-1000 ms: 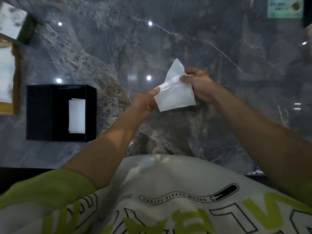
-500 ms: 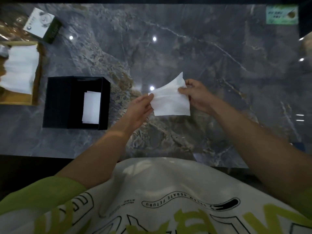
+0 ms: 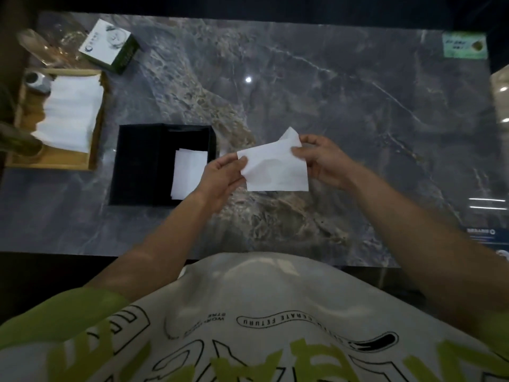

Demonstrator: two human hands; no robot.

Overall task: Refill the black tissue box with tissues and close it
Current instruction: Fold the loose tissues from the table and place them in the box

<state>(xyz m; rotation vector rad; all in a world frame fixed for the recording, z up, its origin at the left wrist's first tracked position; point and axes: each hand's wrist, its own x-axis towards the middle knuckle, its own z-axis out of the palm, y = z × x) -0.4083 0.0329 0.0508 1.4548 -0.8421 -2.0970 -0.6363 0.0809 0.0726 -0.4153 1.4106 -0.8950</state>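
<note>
A white tissue [image 3: 275, 168] is stretched between both hands above the marble table. My left hand [image 3: 221, 175] pinches its left edge and my right hand [image 3: 321, 158] pinches its upper right corner. Just left of my left hand stands the open black tissue box [image 3: 137, 164], with folded white tissues [image 3: 187, 172] lying in its right half. Further left, a wooden tray [image 3: 95, 144] holds a stack of white tissues [image 3: 70, 113].
A white and green carton [image 3: 110, 45] and a clear glass object [image 3: 46, 46] lie at the far left. A green card [image 3: 464, 45] sits at the far right corner. The table's near edge [image 3: 110, 253] runs just ahead of my torso.
The view has tilted, so the box, tray and carton appear further right and lower. My hands with the tissue have come closer to the box's right side, and the tissue is held flatter.
</note>
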